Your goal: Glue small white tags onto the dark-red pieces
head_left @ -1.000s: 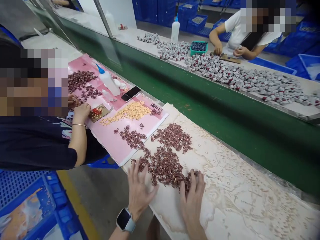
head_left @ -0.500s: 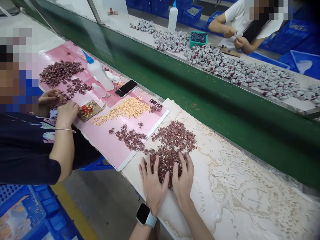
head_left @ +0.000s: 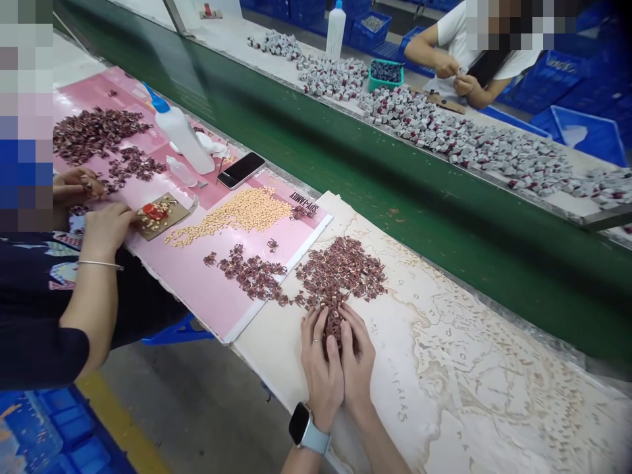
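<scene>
My left hand (head_left: 320, 372), with a ring and a watch (head_left: 302, 424) on its wrist, curls around a clump of small dark red-brown pieces (head_left: 334, 324). From the other side my right hand (head_left: 359, 362) cups the same clump, and the heels of both hands touch. Between the palms most of the clump is hidden; the pieces are too small to name exactly. Just beyond my fingertips a larger heap of the same pieces (head_left: 343, 266) lies on the map-printed board (head_left: 444, 368). More of these pieces (head_left: 251, 273) spread onto the pink sheet to the left.
Small yellow pieces (head_left: 241, 214), a phone (head_left: 241, 170) and a white bottle with blue nozzle (head_left: 182, 135) lie on the pink sheet (head_left: 197, 276). A co-worker's hand (head_left: 108, 227) works at left. Across the green belt (head_left: 306, 158), another person handles parts beside grey-white pieces (head_left: 444, 131).
My hands have drawn together, from spread over the near pile to cupped around a tighter clump. The view has shifted slightly, so the co-worker at left sits farther left.
</scene>
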### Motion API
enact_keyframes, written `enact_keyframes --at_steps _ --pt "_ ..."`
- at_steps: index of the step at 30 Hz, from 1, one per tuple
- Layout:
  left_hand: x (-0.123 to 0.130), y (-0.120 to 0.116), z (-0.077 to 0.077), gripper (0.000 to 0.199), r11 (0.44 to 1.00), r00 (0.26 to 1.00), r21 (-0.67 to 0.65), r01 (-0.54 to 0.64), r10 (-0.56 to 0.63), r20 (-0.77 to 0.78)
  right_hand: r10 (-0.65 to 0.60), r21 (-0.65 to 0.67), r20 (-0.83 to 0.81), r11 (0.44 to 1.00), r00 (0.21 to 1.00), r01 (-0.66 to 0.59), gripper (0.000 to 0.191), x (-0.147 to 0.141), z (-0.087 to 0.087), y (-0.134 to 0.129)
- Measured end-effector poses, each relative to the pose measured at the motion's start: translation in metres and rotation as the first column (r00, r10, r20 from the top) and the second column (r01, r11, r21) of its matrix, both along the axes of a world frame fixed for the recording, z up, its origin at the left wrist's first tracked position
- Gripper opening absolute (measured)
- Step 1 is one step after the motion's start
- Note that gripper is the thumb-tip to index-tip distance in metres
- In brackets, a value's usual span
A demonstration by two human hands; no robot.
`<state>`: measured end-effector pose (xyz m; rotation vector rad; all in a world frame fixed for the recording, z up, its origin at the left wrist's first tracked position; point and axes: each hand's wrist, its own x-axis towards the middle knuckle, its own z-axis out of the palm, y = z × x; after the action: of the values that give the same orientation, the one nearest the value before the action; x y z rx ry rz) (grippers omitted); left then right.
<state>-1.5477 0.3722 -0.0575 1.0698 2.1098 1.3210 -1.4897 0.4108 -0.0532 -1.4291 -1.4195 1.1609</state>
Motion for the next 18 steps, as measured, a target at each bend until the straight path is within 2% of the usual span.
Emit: enact_keyframes --at_steps 8,13,18 --pt "0.015 0.010 0.003 0.038 0.989 0.969 0.137 -0.054 0.019 0.246 -0.111 -0.294 -0.323 0.956 0.940 0.011 0.046 0.007 0.004 0.008" --pt "0.026 0.016 0.003 0.034 0.974 0.948 0.196 -0.116 0.049 0.313 -0.227 -0.451 -0.467 0.892 0.854 -0.010 0.051 0.012 0.001 0.011" --pt "0.036 0.019 0.010 0.033 0.968 0.947 0.224 -0.110 0.034 0.319 -0.285 -0.474 -0.525 0.881 0.802 0.003 0.047 0.023 0.008 0.010"
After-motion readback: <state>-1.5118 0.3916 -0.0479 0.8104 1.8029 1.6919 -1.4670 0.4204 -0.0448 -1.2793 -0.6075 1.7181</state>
